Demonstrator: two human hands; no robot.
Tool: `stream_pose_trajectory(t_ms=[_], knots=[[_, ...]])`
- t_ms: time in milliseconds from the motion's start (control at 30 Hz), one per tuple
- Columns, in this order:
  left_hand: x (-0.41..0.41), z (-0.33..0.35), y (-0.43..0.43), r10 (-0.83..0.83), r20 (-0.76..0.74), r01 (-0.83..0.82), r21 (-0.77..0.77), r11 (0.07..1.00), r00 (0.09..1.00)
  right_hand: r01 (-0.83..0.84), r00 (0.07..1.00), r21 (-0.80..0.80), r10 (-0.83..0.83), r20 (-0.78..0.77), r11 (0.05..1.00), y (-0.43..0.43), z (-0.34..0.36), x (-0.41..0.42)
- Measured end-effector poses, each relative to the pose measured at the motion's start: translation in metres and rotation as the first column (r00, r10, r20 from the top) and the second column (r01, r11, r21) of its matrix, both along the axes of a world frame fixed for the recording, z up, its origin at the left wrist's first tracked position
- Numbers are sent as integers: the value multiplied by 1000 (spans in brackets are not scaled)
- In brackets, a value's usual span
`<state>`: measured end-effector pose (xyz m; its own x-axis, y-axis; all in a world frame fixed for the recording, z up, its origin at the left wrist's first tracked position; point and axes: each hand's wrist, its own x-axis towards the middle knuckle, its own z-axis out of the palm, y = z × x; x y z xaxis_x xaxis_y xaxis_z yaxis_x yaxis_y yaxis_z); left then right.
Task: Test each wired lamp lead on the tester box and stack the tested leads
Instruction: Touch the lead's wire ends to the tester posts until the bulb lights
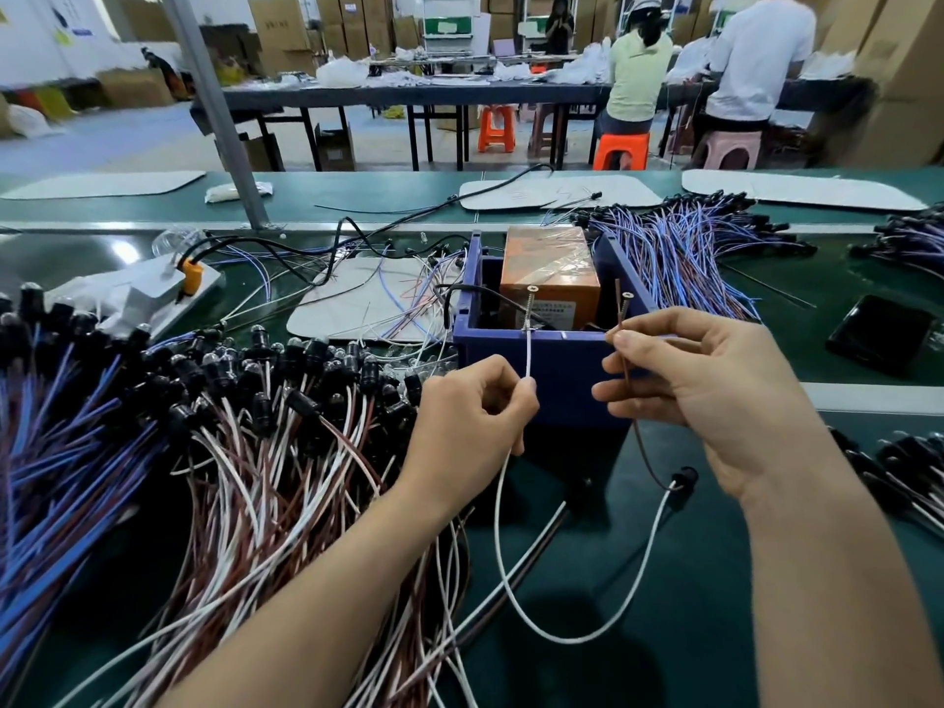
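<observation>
Left hand: I saw my left hand (470, 426) with its fingers (528, 389) pinching the white wire (527, 357), whose tip met the left screw (531, 301).
Right hand: my right hand (715, 396) pinched the brown wire (624, 367), its end raised beside the right screw (620, 298).
Lead: both wires ran down to one black socket (682, 480), which sat below my right wrist, in front of the box.
Tester box: the blue box (557, 360) stood on the green surface (766, 544) with an orange block (549, 278) inside.
Piles: brown-and-white leads (265, 452) lay heaped to the left; purple leads (679, 247) lay behind the box to the right.
</observation>
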<state>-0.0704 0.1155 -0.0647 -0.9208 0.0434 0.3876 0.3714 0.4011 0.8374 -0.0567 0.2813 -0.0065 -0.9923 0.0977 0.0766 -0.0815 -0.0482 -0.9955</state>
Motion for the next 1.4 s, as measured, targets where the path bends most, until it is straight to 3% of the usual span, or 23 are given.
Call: stream_pose_trajectory(t_ms=[667,1100,1400], knots=[[-8,2,-3,-53,61,53,0,999,997,57,998,-30,-56,16,998,2,-1,-1],[-6,2,-3,-56,64,55,18,998,996,176,981,210,-190,48,962,0,-23,-14],[-6,2,-3,-55,60,54,13,998,997,222,973,178,-231,27,959,-3,-27,-17]])
